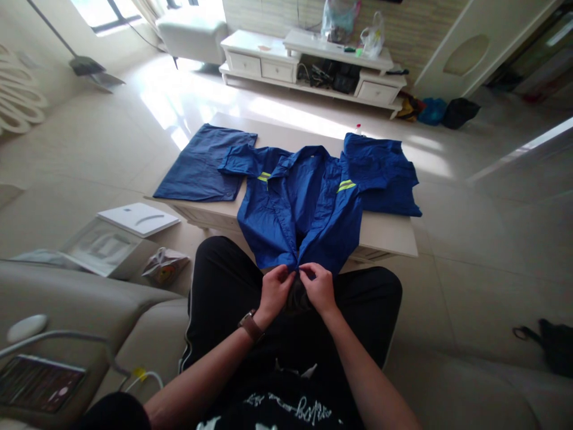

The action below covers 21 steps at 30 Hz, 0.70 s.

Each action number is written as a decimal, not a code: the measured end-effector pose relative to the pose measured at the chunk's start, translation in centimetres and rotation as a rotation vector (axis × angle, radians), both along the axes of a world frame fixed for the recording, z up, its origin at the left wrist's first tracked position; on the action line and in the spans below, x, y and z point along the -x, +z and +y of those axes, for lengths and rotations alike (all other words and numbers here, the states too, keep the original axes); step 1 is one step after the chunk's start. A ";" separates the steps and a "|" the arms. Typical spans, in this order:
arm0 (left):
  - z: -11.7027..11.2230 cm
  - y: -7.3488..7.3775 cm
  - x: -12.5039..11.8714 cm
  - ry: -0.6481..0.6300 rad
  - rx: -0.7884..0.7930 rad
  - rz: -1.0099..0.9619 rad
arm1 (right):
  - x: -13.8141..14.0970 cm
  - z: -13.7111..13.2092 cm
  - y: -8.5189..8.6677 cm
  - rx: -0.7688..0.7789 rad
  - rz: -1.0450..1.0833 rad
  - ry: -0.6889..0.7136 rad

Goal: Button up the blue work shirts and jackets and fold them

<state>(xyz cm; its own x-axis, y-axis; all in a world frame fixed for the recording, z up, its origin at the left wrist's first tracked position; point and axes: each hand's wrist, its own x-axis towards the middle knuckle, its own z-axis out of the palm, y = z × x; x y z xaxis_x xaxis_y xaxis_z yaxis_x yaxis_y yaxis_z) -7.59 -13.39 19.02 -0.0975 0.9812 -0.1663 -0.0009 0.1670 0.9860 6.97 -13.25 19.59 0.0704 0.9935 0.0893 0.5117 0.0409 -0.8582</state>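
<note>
A blue work jacket [268, 209] with yellow-green reflective strips lies front up across the low table, its collar at the far side and its lower part hanging over the near edge toward my lap. The front is partly open. My left hand [276, 289] pinches the bottom hem at the left front panel. Close beside it, my right hand [319, 288] pinches the hem of the right front panel. The two hands almost meet at the front opening. Whether a zip or button lies between the fingertips is too small to tell.
Folded blue garments lie at the table's left [197, 167] and right [389, 200] ends. The pale table [387, 236] stands before my knees. A white box [138, 218] and a small package [165, 266] sit at left. A phone [40, 382] rests on the sofa [80, 298].
</note>
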 end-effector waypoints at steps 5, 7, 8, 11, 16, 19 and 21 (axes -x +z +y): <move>0.1 0.1 -0.1 -0.046 -0.015 0.096 | 0.4 -0.2 0.1 -0.067 -0.084 -0.019; 0.1 0.2 -0.1 -0.064 -0.024 0.139 | 0.5 -0.3 0.1 -0.087 -0.100 -0.006; 0.1 0.3 0.0 -0.067 -0.026 0.152 | 0.5 -0.3 0.1 -0.085 -0.097 0.004; 0.1 0.4 0.2 -0.066 -0.019 0.156 | 0.4 -0.1 0.2 -0.037 -0.062 0.031; -0.2 0.5 0.4 -0.083 -0.022 0.189 | 0.1 0.3 0.2 0.090 0.044 0.061; -0.3 0.5 0.5 -0.075 -0.035 0.211 | 0.1 0.7 0.0 0.114 0.062 0.074; -0.2 0.6 0.5 -0.067 -0.056 0.198 | 0.1 0.9 -0.3 0.145 0.112 0.062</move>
<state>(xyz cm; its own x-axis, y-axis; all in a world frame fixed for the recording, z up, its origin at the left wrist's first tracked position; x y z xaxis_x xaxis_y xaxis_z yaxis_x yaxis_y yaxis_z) -8.09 -13.64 19.59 -0.0569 0.9938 -0.0955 0.2032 0.1052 0.9735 6.84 -12.30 19.27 0.0106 0.9982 -0.0597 0.4133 -0.0588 -0.9087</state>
